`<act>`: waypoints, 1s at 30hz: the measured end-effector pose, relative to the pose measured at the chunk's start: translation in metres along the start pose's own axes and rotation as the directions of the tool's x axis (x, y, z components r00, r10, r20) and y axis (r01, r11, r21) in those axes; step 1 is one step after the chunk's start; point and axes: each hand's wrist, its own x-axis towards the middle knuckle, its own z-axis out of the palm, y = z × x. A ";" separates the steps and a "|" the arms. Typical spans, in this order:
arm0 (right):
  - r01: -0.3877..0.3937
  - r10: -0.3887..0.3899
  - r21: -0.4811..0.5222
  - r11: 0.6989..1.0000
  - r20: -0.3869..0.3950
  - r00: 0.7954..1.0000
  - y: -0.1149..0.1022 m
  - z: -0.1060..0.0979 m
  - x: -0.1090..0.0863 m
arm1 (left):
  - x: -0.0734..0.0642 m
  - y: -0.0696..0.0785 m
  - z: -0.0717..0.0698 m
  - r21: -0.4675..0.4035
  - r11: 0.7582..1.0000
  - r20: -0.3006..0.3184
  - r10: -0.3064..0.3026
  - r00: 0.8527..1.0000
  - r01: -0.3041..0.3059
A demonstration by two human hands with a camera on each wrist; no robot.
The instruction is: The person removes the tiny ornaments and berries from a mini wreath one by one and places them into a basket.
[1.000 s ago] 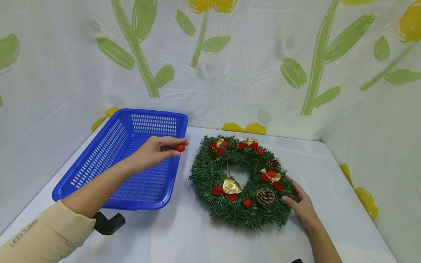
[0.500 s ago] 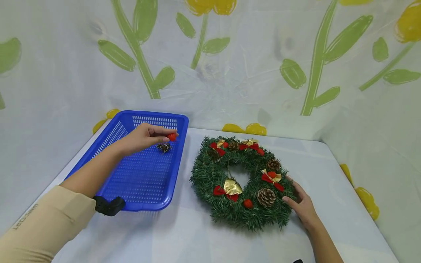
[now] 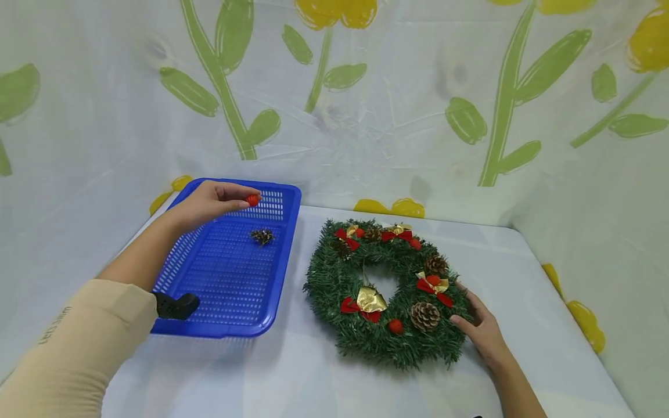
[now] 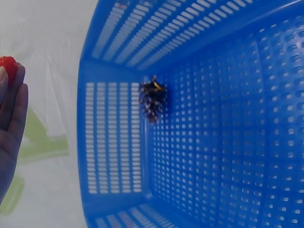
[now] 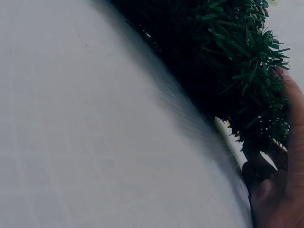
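Note:
My left hand (image 3: 209, 204) pinches a small red ball (image 3: 253, 200) between thumb and fingers, held above the far part of a blue plastic basket (image 3: 284, 261). The left wrist view shows the same red ball (image 4: 7, 66) at its left edge, partly covered by the thumb. Inside the basket lies a pine cone (image 3: 262, 236), close to one wall. A green wreath (image 3: 326, 290) lies on the table, decorated with red-and-gold bows, pine cones and red balls. At its right edge, my right hand (image 3: 485, 337) grips it, thumb on top and other fingers partly hidden under the greenery.
The basket stands left of the wreath on a white table (image 3: 292, 371). Behind the table hangs a pale sheet (image 3: 376, 128) printed with yellow flowers and green stems. A black wrist mount (image 3: 177, 306) sits at the left sleeve, over the basket's near side.
My left hand has carried the red ball left and away from me, from the basket's right rim to over its far part. The pine cone has come into sight. My right hand stays put.

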 end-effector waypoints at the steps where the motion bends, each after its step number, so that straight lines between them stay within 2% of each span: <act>1: 0.003 -0.003 -0.002 1.000 -0.002 1.000 0.000 0.000 0.000 | 0.001 -0.002 -0.001 -0.002 1.000 -0.004 -0.006 1.000 0.006; 10: 0.036 -0.035 0.009 0.999 -0.023 0.999 0.000 -0.004 0.000 | 0.010 -0.019 -0.004 -0.038 0.999 -0.048 -0.017 0.999 0.015; 16: 0.042 -0.042 0.002 0.999 -0.016 0.999 0.000 -0.006 0.000 | 0.019 -0.038 -0.003 -0.070 0.997 -0.087 -0.048 0.995 0.042; 22: 0.049 -0.049 -0.005 0.999 -0.023 0.999 -0.002 -0.007 0.001 | 0.028 -0.059 0.000 -0.112 0.991 -0.087 -0.084 0.993 0.075; 26: 0.028 -0.028 -0.007 1.000 -0.023 0.999 0.000 -0.004 0.001 | 0.030 -0.069 0.004 -0.129 0.985 -0.094 -0.124 0.988 0.112; 30: 0.030 -0.029 0.009 1.000 -0.023 0.999 0.001 0.000 0.002 | 0.033 -0.079 0.008 -0.128 0.984 -0.106 -0.135 0.985 0.121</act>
